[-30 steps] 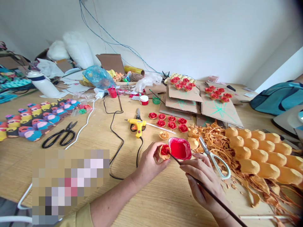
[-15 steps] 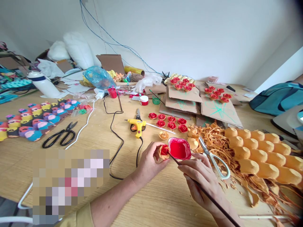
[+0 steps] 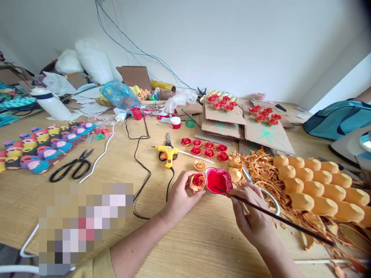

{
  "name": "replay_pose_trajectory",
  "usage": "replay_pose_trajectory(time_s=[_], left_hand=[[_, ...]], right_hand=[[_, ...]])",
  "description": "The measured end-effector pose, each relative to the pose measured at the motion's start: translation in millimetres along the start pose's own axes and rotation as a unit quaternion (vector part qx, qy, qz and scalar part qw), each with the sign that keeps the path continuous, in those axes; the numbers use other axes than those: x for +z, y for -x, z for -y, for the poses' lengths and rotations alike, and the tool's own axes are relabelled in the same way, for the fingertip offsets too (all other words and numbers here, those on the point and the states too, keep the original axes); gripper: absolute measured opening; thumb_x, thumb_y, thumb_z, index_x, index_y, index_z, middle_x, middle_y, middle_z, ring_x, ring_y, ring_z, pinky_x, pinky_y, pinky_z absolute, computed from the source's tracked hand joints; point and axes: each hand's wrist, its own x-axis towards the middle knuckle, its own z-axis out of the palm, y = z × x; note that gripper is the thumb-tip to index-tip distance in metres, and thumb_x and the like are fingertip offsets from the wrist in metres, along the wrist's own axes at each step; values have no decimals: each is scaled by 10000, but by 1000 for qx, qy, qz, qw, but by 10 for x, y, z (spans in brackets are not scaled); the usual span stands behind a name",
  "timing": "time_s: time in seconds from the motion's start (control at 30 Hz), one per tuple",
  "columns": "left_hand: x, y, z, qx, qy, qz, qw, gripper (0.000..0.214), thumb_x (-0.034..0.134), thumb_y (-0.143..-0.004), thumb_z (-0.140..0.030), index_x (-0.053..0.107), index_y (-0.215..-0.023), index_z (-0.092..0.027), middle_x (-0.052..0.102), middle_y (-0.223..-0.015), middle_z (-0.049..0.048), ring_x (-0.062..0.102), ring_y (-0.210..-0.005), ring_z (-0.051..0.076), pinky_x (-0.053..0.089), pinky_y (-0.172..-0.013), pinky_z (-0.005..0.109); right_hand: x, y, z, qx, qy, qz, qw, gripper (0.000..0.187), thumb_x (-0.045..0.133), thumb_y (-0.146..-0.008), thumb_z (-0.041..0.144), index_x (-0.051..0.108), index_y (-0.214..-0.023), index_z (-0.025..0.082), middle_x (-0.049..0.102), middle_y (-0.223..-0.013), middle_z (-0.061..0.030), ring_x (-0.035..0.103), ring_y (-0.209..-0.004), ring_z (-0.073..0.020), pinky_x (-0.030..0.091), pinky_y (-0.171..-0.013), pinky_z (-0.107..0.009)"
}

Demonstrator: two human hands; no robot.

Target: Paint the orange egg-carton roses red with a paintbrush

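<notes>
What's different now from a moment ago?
The right hand has moved the brush tip rightward, out of the flower and into the red paint dish. Nothing was let go: the left hand still holds the flower. The glue gun stayed put.

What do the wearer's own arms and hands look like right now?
The left hand and right hand are ungloved, with no band seen at either wrist. A plain mustard-tan sleeve ends partway up the left arm; the visible right arm is uncovered.
</notes>
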Motion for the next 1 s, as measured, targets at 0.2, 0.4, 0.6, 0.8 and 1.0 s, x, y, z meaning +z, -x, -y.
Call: replay_pose_trajectory(time_s=[0.2,0.4,0.6,0.8,1.0], left_hand=[[3,-5,17,5,14,1,1000,419,758,-781,-124,647,-1174,-218,730,-1095,46,729,-980,191,610,-864,280],[10,-4,27,19,-4,2,1000,431,723,-775,-95,651,-1180,-221,746,-1103,47,733,-980,187,611,-848,271],[5,7,24,34,-34,6,999,429,717,-780,-85,653,-1184,-216,765,-1114,55,746,-961,194,604,-854,287],[2,11,31,43,-42,12,998,431,718,-785,-63,659,-1183,-216,773,-1114,51,752,-946,189,602,-842,278],[14,10,2,67,-42,19,997,483,706,-775,-25,662,-1215,-219,750,-1143,65,739,-983,201,608,-840,279]], right_hand=[[34,17,-48,16,41,11,999,130,538,-1047,143,608,-1103,237,699,-881,-8,641,-828,-200,496,-888,-373],[60,4,-60,9,47,14,999,125,529,-1054,146,607,-1072,242,716,-887,-4,647,-809,-195,493,-848,-359],[72,-8,-68,7,48,9,999,136,518,-1062,157,620,-1074,246,726,-882,2,664,-809,-188,505,-879,-357],[44,36,-77,78,-9,-41,996,114,553,-1048,185,643,-1029,252,727,-883,-11,696,-876,-195,540,-821,-325],[-5,64,-22,62,-66,-69,993,211,542,-1012,110,667,-1106,252,732,-921,-21,700,-926,-196,533,-975,-384]])
